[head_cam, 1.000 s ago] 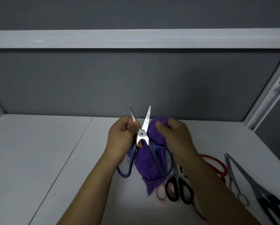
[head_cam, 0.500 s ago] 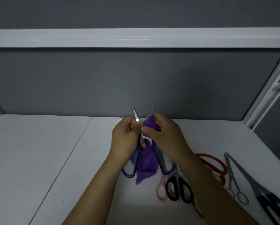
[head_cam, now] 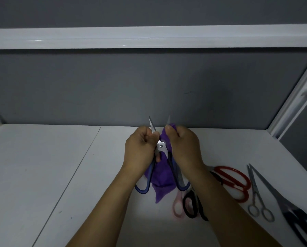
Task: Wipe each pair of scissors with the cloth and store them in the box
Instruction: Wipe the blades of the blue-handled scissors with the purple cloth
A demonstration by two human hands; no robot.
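Near tabletop [head_cam: 60, 175] back edge, left hand [head_cam: 140, 148] grips blue scissors [head_cam: 160, 146], right hand [head_cam: 184, 147] pinches cloth [head_cam: 162, 177] round one blade, blades now wider apart

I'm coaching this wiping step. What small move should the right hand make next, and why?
Probably draw the purple cloth along the right blade toward its tip: the right hand pinches cloth round that blade, the left hand grips the other blade of the open blue scissors.
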